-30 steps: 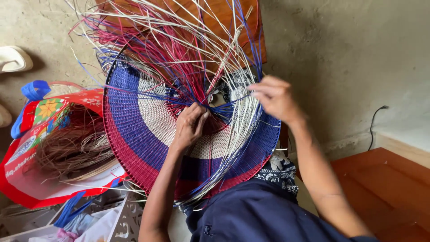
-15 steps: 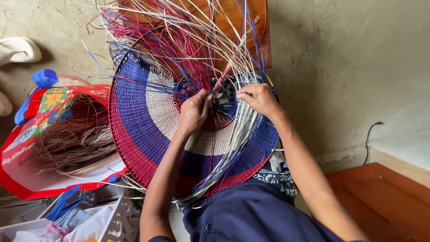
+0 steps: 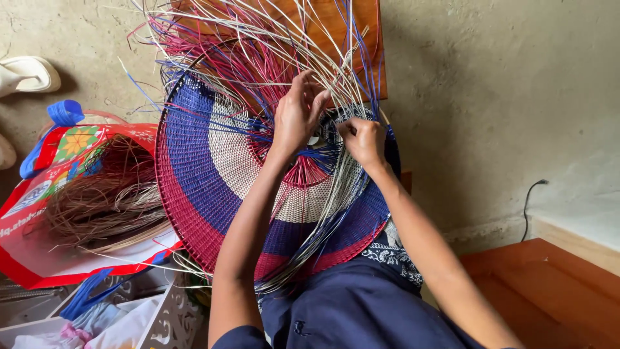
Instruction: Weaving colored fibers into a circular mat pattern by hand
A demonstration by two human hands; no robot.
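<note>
On my lap, tilted up toward the camera, sits a large round woven piece with bands of crimson, blue and cream running in rings from its rim to its middle. Its lower edge rests against my dark blue clothing, and its upper part fans out into a spray of loose strands in pink, blue and pale straw colour, which stand up in front of a brown wooden board leaning at the wall. My left hand is near the centre of the weave, fingers curled in among the standing strands and pinching a few of them. My right hand is just beside it, closed in a narrow grip on a bundle of pale and blue strands that trail down across the weave toward my lap. The two hands are close together but not touching. To the left on the floor lies a red bag, open, with a heap of brown fibres inside it, and a blue handle sticks up at its top. A pale sandal lies further up at the left edge. At the lower left I see a white box with cut-out sides. At the right a black cable runs down the wall.
</note>
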